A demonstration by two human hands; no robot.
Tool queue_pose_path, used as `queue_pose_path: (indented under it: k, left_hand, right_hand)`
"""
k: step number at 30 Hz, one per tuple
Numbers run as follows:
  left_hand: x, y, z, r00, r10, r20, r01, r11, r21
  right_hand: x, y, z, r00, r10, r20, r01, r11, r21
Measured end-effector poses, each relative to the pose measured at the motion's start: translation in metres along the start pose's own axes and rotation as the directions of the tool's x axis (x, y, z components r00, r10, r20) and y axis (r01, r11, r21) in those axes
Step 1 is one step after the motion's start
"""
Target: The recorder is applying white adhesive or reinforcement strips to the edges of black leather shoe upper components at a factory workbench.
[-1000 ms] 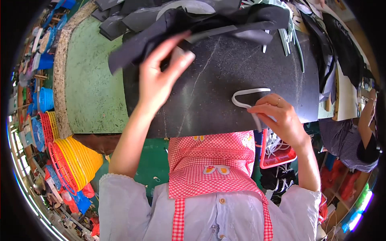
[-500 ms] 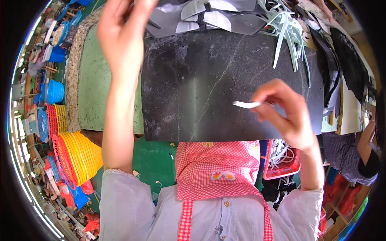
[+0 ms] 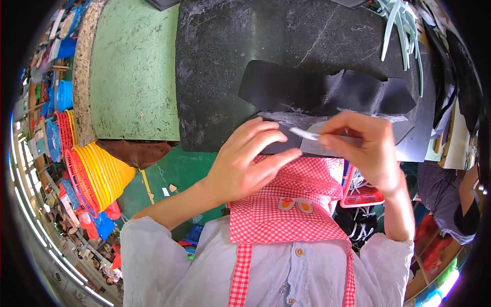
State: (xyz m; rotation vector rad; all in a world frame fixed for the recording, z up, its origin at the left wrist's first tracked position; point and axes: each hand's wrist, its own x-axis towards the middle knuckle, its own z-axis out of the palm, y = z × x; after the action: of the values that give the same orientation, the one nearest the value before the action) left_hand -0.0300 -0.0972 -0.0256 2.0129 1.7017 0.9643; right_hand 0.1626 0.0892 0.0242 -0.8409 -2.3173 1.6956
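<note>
A black, flat cut piece, like leather or sheet material, lies at the near edge of the dark mat, its lower part grey and whitish. My left hand is beside its near left end, fingers stretched and apart, the fingertips at or just over the piece; whether they press on it I cannot tell. It holds nothing visible. Between thumb and fingers, my right hand pinches a small white strip, whose free end points left over the piece's whitish part.
The dark mat covers the table beside a green surface. Pale green strips hang at the far right, near black sheets. Yellow baskets stand at the left. Below the table's right side sits a red basket; a person's sleeve shows beyond.
My left hand has come back from the far side to the near edge. A black piece now lies before me. The right hand still pinches the white strip.
</note>
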Motion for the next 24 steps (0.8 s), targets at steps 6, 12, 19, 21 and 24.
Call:
queue_pose_path:
  k: [6,12,19,21,24]
  left_hand:
    - [-0.012,-0.007,0.007,1.0,0.029,-0.01,-0.028,0.997,0.065]
    - [-0.006,-0.002,0.011,1.0,-0.016,0.007,0.014,0.988,0.155]
    - [0.011,0.0,0.01,0.995,-0.102,0.013,0.094,0.957,0.273]
    - [0.012,0.0,0.01,0.995,-0.094,0.015,0.086,0.95,0.3]
    - [0.014,0.002,0.011,0.995,-0.091,0.026,0.078,0.945,0.319]
  right_hand:
    - [0.028,0.009,0.034,0.991,-0.1,-0.091,0.069,0.953,-0.295]
    - [0.028,0.011,0.037,0.988,-0.06,-0.143,0.01,0.947,-0.321]
    - [0.024,-0.001,0.022,0.995,-0.022,-0.093,-0.053,0.681,-0.731]
    - [0.004,0.012,-0.003,0.986,0.035,-0.16,-0.132,0.748,-0.65]
    - [-0.031,0.019,-0.036,0.948,0.225,-0.225,-0.276,0.934,-0.228]
